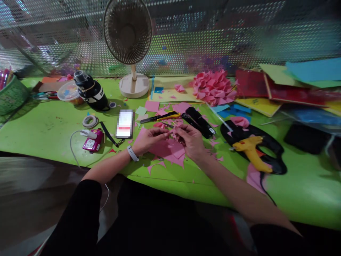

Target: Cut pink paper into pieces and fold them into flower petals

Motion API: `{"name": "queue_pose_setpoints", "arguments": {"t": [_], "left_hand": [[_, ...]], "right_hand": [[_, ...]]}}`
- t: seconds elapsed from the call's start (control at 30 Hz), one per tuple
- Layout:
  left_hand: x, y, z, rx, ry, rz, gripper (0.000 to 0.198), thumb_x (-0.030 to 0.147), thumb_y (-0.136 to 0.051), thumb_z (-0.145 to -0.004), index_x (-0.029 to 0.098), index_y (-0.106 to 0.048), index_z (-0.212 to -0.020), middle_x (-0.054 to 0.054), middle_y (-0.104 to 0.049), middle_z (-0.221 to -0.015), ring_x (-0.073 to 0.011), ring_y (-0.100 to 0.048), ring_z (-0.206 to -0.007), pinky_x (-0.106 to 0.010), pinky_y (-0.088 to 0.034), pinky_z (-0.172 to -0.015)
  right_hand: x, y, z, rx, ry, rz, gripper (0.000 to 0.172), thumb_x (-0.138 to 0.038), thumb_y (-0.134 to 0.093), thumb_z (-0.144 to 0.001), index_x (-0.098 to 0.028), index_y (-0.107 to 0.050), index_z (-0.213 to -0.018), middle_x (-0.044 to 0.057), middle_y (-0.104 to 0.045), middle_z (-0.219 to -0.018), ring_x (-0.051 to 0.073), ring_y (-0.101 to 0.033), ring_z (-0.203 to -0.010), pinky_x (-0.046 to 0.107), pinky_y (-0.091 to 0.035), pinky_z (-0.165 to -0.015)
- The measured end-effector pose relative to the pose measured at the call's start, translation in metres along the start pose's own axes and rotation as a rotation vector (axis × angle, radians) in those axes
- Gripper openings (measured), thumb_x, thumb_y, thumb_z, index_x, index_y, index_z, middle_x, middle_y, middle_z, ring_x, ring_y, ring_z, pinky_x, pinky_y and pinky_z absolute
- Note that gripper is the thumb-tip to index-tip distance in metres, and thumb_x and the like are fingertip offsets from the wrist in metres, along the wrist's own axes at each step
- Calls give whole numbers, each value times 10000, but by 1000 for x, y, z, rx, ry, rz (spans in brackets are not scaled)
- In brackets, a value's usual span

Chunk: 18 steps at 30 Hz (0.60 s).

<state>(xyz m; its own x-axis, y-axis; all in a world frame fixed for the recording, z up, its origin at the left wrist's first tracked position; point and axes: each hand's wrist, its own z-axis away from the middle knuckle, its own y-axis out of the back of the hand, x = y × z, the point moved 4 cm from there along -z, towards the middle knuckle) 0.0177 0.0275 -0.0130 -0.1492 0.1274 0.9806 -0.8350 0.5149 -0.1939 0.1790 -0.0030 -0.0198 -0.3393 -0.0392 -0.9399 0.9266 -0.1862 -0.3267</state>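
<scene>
My left hand (150, 139) and my right hand (191, 141) meet over the middle of the green table. Between their fingertips is a small crumpled-looking piece of pink paper (174, 134); its exact shape is too small to make out. Both hands are closed in a pinch on it. Just below them lie pink paper sheets (166, 151), with cut pink scraps scattered around. A yellow and black box cutter (161, 117) rests beyond my fingers. A black stapler (199, 122) sits close by my right hand.
Right of my arm, a yellow glue gun (252, 151) lies on a black palette-shaped board (278, 149). Behind stands a pink paper flower ball (214, 87). A phone (124, 123), a magenta power adapter (92, 141), a black bottle (89, 90) and a fan (134, 87) are leftward.
</scene>
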Motion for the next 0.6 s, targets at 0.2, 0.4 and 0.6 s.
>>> {"name": "queue_pose_setpoints", "arguments": {"t": [0.2,0.4,0.6], "left_hand": [[-2,0,1,20,1,38,295,375,-780,-777,152,-751,-967,-61,-737,-903,-123,-662,-804,-338,-518,-843],[-10,12,-7,141,72,207,282,334,-822,-728,147,-746,-924,-56,-734,-892,-111,-656,-771,-317,-517,-818],[-9,18,-12,144,81,269,301,338,-858,-676,126,-732,-849,-49,-724,-837,-92,-637,-720,-279,-516,-773]], "right_hand": [[1,0,-1,-26,39,88,253,-401,-816,-711,-234,-670,-833,-32,-660,-718,87,-549,-553,237,-471,-530],[-6,6,-5,-12,95,152,282,-488,-716,-817,-245,-698,-961,8,-709,-812,127,-636,-638,266,-502,-576],[-20,-4,4,-190,204,367,421,-517,-655,-880,-278,-585,-1219,30,-734,-875,161,-662,-598,334,-555,-606]]}}
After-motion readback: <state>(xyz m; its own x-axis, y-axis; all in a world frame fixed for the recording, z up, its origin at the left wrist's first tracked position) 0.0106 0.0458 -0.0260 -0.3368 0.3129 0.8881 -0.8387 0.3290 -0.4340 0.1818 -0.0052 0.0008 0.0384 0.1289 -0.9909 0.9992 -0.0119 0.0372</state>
